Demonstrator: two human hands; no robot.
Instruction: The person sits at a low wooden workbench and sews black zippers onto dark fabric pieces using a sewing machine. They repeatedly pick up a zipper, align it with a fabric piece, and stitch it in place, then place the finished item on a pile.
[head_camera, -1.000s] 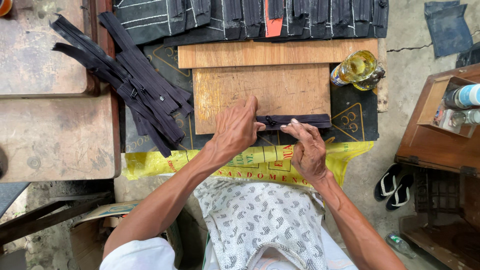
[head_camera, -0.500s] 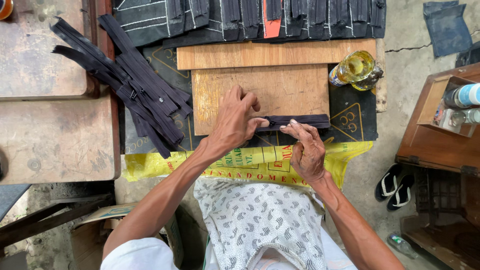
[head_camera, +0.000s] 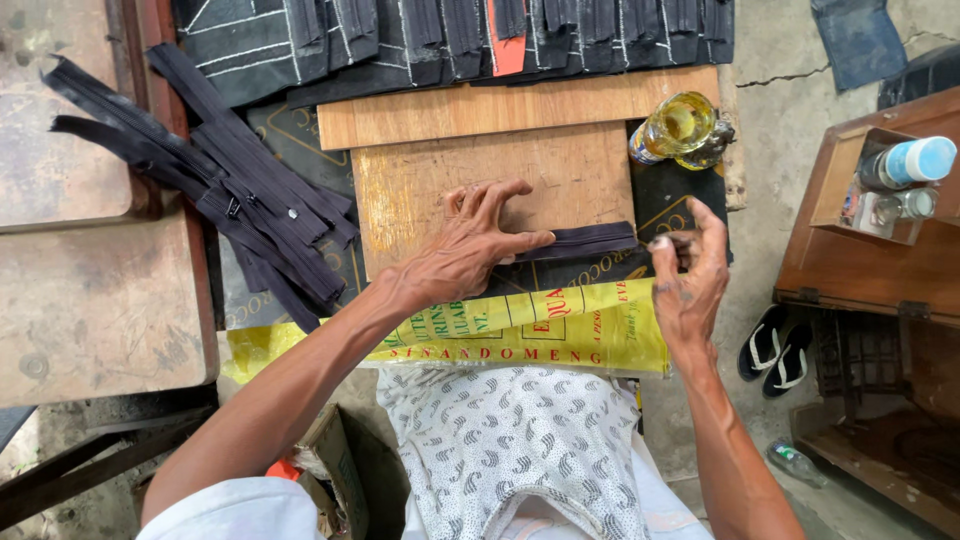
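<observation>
A narrow black strip lies along the near edge of a worn wooden board. My left hand rests flat on the board with fingers spread, its thumb pressing the strip's left end. My right hand hovers just past the strip's right end, palm turned up, fingers apart and holding nothing that I can see. A glass bottle of yellow liquid lies at the board's right corner.
A heap of black zipper strips lies to the left. A row of dark pieces lines the far side. Yellow plastic sheet covers my lap edge. A wooden box with bottles stands on the right, sandals below.
My right hand has lifted off the strip and moved right, turning palm up. My left hand has spread flat and keeps pressing the strip's left end.
</observation>
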